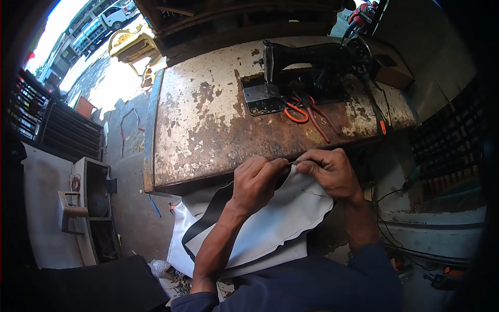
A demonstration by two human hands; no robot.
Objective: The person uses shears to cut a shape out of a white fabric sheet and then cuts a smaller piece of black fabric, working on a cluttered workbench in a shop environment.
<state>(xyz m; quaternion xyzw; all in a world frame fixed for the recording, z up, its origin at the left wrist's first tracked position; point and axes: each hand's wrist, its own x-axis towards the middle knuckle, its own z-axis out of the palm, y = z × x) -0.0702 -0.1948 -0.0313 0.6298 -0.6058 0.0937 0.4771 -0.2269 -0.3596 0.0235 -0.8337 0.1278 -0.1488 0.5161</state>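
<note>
A stiff sheet of material (283,216), pale grey on one face and black on the other, hangs over my lap with a line of stitching along its edge. My left hand (255,182) is closed on its upper edge, thumb and fingers pinched together. Close beside it, my right hand (330,171) pinches the same edge, fingers curled. Something thin, perhaps thread, shows between the two hands; I cannot make it out clearly. Just beyond, on the worn table (208,140), lie orange-handled scissors (297,113) and red-handled pliers (323,124).
A black sewing machine (312,57) stands at the table's far right, with a brown box (392,67) beside it. An orange-tipped tool (383,126) lies near the right edge. At left are a cabinet (92,208) and a small chair (71,210). Cables (397,236) hang at right.
</note>
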